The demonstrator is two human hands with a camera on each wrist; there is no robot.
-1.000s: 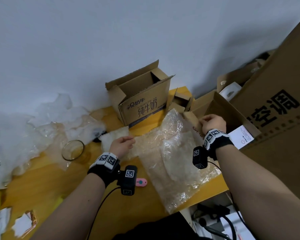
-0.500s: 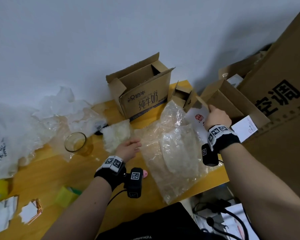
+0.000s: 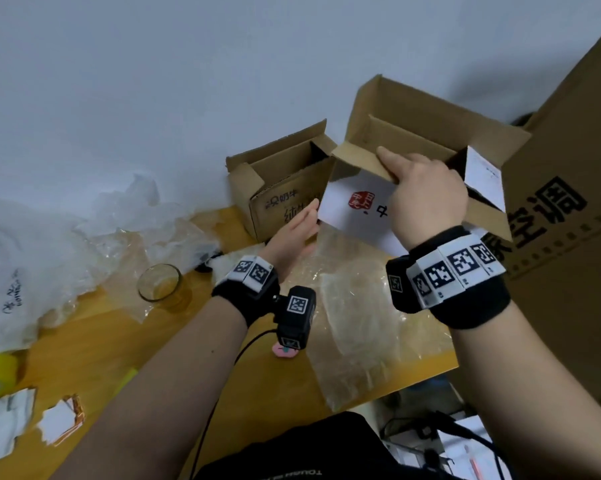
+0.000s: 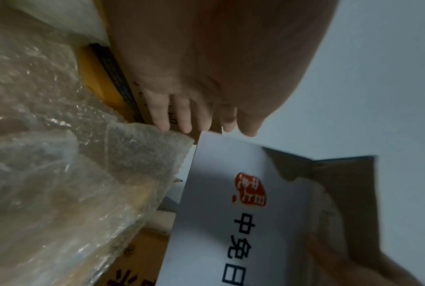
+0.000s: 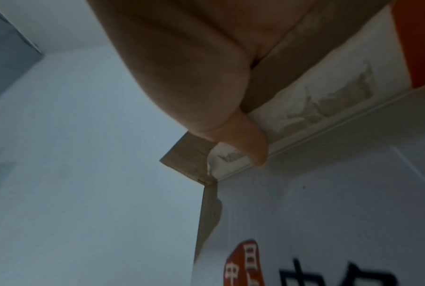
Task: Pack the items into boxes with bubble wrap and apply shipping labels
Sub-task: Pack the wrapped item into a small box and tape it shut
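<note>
Far left on the yellow table (image 3: pixel 94 344) lies a heap of crumpled plastic film (image 3: pixel 42 244), with torn label scraps (image 3: pixel 61 422) at the near edge. An empty drinking glass (image 3: pixel 160 283) stands unwrapped beside the film, so the packing looks barely begun: nothing shows inside any box, and no fresh label is on. Just right of it, the left hand (image 3: pixel 294 233), fingers straight and relaxed, reaches up to the lower left corner of the white-faced box (image 3: pixel 352 211), touching or nearly so. Behind that hand an open brown carton (image 3: pixel 281 188) stands against the wall. A sheet of bubble wrap (image 3: pixel 361 317) is spread flat below the raised box, overhanging the table's near edge. The right hand (image 3: pixel 427 199) grips the box's near flap, thumb along the fold, holding it tilted and clear of the table. The box's far flaps stand open. To the right a big printed carton (image 3: pixel 569 237) crowds close, leaving open room only leftward and down onto the wrap
</note>
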